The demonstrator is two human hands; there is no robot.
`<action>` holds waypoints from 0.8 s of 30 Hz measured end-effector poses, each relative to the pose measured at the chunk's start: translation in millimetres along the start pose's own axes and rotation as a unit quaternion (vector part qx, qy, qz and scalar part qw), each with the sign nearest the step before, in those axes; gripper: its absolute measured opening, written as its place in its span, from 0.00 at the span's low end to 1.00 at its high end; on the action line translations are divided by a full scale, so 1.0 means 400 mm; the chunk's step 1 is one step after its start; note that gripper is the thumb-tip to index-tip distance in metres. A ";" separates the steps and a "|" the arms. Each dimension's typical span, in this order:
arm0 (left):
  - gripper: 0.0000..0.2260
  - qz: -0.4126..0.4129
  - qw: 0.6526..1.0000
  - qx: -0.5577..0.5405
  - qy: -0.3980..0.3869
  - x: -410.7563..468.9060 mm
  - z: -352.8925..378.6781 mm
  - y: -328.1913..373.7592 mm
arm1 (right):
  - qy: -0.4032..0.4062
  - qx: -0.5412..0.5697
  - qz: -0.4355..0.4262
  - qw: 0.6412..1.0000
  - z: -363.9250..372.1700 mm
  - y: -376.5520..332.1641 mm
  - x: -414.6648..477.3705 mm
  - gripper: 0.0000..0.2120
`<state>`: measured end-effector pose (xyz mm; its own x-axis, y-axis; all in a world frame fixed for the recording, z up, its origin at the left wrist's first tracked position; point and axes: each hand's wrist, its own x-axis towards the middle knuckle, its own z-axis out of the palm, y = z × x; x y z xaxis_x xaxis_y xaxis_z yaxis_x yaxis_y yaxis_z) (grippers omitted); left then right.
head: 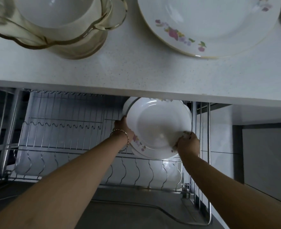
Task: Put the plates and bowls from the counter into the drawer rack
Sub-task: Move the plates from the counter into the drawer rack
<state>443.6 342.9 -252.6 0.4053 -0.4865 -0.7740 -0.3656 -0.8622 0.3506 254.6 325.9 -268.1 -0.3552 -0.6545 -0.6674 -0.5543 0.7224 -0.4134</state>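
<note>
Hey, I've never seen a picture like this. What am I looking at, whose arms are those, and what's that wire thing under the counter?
This is a single picture from a camera worn on a person's head, looking down over the counter's edge. There is no machine here: the two bare arms belong to that person. The left hand and the right hand grip opposite edges of a white plate, tilted on edge at the right end of the wire drawer rack, which is pulled out below the counter. More plates seem to sit just behind it, one of them flowered. I cannot tell if they are held too. On the counter are a flowered plate and a white bowl nested in an amber glass bowl.
</note>
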 end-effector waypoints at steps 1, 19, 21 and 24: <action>0.22 0.004 1.000 0.001 0.001 0.000 0.000 -0.003 | -0.004 -0.014 -0.006 1.000 0.002 0.003 -0.003 0.15; 0.10 0.243 0.956 -0.116 0.119 -0.429 -0.211 0.231 | -0.325 -0.254 -0.181 0.893 -0.388 -0.289 -0.282 0.16; 0.11 0.249 0.947 -0.134 0.155 -0.451 -0.259 0.289 | -0.314 -0.171 -0.216 0.908 -0.449 -0.364 -0.299 0.11; 0.15 0.232 0.952 -0.109 0.166 -0.443 -0.315 0.396 | -0.168 -0.086 -0.291 0.938 -0.533 -0.490 -0.271 0.12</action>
<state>419.5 274.7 6.7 0.4984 -0.8085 -0.3130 -0.4020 -0.5354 0.7428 241.3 207.6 17.2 0.2863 -0.7994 -0.5282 -0.7039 0.1986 -0.6820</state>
